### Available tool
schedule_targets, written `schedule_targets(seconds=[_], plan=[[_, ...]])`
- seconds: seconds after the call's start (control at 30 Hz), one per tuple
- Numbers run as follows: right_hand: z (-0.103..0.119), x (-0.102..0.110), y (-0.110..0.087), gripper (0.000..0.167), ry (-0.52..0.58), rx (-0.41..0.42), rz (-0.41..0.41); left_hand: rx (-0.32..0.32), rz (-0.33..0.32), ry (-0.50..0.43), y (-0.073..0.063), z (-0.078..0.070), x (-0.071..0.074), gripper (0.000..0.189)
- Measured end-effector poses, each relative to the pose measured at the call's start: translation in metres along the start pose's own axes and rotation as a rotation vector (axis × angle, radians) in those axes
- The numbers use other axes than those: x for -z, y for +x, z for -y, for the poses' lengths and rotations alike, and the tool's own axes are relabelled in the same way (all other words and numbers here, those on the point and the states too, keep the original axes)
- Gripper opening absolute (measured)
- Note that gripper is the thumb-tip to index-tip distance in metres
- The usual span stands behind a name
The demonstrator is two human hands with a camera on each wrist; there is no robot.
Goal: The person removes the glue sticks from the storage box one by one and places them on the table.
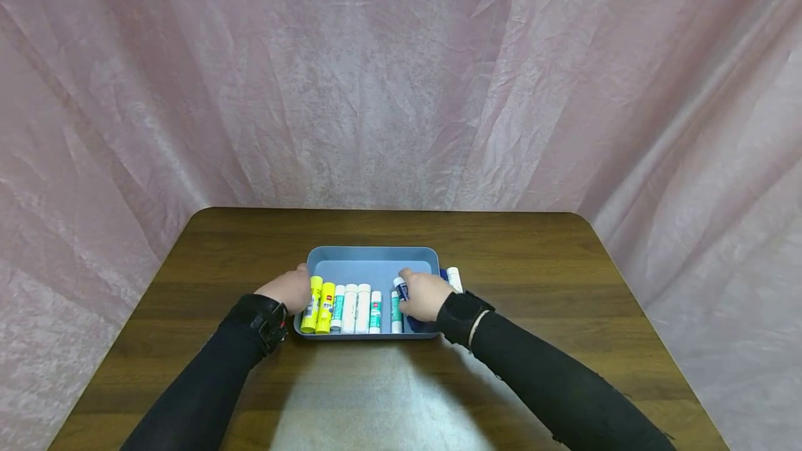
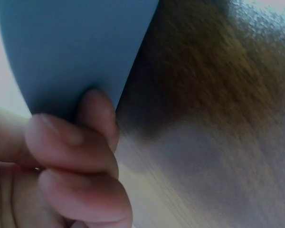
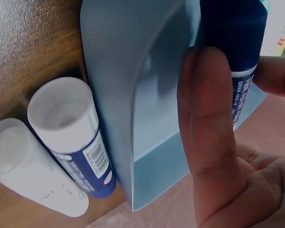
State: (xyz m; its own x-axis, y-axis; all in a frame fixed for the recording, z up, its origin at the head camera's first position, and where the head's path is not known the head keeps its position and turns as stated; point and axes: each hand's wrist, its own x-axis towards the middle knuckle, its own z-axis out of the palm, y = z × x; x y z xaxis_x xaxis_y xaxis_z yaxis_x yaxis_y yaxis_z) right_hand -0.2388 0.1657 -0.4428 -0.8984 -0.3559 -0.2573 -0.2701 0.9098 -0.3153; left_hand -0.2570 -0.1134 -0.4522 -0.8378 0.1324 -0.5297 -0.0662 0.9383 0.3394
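Note:
A blue-grey tray [image 1: 372, 256] lies on the table with a row of glue sticks along its near side. My left hand [image 1: 291, 289] grips the tray's left side; in the left wrist view its curled fingers [image 2: 76, 147] press against the outer wall. My right hand [image 1: 426, 296], over the tray's right part, pinches a navy glue stick [image 3: 233, 42] between thumb and fingers. Left of it lie two yellow glue sticks [image 1: 324, 308], white ones [image 1: 363, 308] and white-and-green ones [image 1: 375, 312]. Something dark blue below the right hand is mostly hidden.
Outside the tray's right wall lie a blue-and-white glue stick [image 3: 76, 137] and a white glue stick [image 3: 35, 166], side by side. The brown wooden table [image 1: 520, 249] has rounded far corners. Pink curtains [image 1: 376, 89] hang behind it.

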Motion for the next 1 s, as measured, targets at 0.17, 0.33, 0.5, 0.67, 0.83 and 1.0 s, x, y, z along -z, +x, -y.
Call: schedule_targets(seconds=[0.17,0.33,0.5,0.67,0.83,1.0], plan=[[-0.003,0.002,-0.002,0.059,-0.006,0.009,-0.030,-0.005,-0.004,0.001,0.001,0.001,-0.001,0.060],[-0.006,0.005,-0.003,0.059,0.004,-0.005,-0.028,-0.003,0.000,-0.004,0.002,0.002,-0.002,0.060],[-0.007,0.009,-0.005,0.059,0.012,-0.021,-0.025,0.010,0.010,-0.015,0.002,0.001,-0.001,0.061],[-0.010,0.011,-0.005,0.060,0.011,-0.023,-0.033,0.016,0.013,-0.030,0.001,0.000,-0.001,0.063],[-0.013,0.013,-0.007,0.060,0.042,-0.019,-0.038,0.021,0.013,-0.030,0.002,0.001,-0.002,0.064],[-0.017,0.016,-0.009,0.060,0.065,-0.014,-0.043,0.014,0.009,-0.014,0.004,0.000,-0.002,0.062]])
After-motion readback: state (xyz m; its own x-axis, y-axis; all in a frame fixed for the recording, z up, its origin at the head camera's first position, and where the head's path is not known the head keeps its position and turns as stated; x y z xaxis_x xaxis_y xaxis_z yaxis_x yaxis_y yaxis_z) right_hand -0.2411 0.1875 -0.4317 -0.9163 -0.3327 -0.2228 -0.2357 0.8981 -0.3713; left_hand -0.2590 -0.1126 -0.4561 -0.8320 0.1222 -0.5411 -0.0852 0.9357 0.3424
